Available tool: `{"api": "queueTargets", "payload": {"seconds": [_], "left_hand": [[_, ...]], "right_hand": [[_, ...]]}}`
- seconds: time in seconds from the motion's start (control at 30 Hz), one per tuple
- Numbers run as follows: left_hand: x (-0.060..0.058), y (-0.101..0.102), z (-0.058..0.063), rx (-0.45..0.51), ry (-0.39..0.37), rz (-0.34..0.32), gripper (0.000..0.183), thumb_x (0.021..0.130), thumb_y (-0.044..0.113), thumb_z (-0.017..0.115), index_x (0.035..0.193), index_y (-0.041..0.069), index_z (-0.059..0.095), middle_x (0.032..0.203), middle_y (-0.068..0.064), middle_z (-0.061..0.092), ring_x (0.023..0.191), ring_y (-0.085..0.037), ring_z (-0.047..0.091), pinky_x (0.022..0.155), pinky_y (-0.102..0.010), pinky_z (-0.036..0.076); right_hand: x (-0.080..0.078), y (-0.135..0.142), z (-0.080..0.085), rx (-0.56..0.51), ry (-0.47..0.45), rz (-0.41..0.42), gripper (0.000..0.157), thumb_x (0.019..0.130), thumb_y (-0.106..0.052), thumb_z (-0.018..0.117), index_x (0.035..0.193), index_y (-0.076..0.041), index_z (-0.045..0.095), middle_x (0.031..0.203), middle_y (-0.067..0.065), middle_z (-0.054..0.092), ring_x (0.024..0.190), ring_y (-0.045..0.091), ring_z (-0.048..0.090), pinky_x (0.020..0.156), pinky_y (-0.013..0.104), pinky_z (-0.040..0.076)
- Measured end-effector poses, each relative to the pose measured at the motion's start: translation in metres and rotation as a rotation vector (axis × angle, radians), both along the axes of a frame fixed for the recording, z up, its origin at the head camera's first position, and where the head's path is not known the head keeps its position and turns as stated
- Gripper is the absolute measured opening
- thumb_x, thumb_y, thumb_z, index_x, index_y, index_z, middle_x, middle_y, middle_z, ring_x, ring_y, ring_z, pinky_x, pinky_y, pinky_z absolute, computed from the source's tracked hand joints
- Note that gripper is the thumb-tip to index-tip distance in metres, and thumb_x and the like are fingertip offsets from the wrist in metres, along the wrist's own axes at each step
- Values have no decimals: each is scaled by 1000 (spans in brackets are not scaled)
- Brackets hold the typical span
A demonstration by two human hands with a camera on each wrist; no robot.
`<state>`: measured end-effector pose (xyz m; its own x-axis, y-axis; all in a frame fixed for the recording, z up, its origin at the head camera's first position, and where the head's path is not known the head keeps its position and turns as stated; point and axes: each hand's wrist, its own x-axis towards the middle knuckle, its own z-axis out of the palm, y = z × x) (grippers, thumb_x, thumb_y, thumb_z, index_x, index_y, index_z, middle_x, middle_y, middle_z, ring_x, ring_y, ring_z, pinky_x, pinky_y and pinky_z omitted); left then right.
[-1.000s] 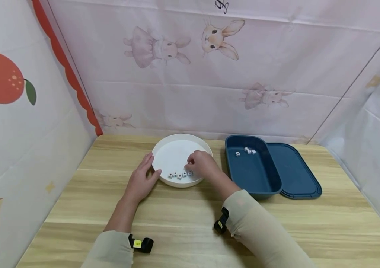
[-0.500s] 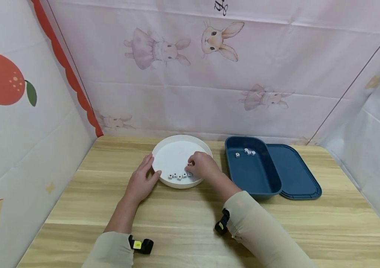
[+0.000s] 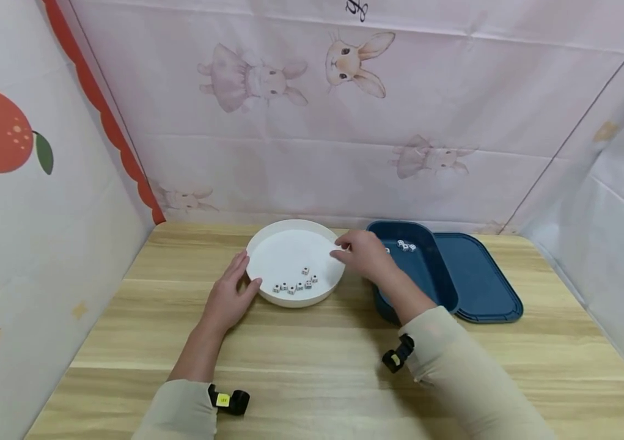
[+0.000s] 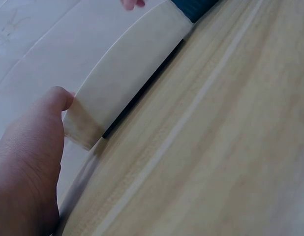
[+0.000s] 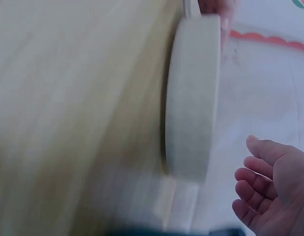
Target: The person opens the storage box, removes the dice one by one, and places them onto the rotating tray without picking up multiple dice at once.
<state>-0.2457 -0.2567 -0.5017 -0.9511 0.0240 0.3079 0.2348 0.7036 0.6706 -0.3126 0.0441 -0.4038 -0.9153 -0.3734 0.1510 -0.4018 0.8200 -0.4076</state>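
Several small white dice (image 3: 292, 290) with dark pips sit in a bent row along the near side of a round white tray (image 3: 284, 253). One more die (image 3: 305, 270) lies just behind the row. My left hand (image 3: 227, 296) rests against the tray's left side, thumb and fingers spread along the rim. In the left wrist view the thumb touches the tray's wall (image 4: 122, 69). My right hand (image 3: 365, 253) hovers between the tray's right rim and a dark blue box (image 3: 416, 281); its fingers are loosely bent with nothing visible between them in the right wrist view.
Inside the box, several dice (image 3: 406, 247) lie near the far end, one partly hidden behind my right hand. A flat blue lid (image 3: 477, 278) lies right of the box, partly under it. Printed cloth (image 3: 289, 171) hangs behind and beside the wooden table (image 3: 300, 366).
My right hand has let go of a die in the tray and moved right, towards the box. Dice that it covered now show. The left hand stays at the rim.
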Motion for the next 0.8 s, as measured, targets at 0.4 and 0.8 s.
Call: {"api": "queueTargets", "payload": {"seconds": [0.4,0.8], "left_hand": [[1,-1,3,-48,-15,-4,71,91,49,54,145,8,35,156,1,23,144,-22,19,115,-49,23],[3,2,6,-36,-23,-33,71,92,47,55,146,6,34,156,-1,22,144,-24,18,113,-53,23]], "right_hand": [[-8,80,-3,-39,-47,-109,37,87,-37,66,112,-9,68,100,6,64,88,20,58,74,36,52],[-20,130,-18,49,-116,-165,35,87,-21,66,117,-3,65,102,12,68,91,23,62,79,41,53]]}}
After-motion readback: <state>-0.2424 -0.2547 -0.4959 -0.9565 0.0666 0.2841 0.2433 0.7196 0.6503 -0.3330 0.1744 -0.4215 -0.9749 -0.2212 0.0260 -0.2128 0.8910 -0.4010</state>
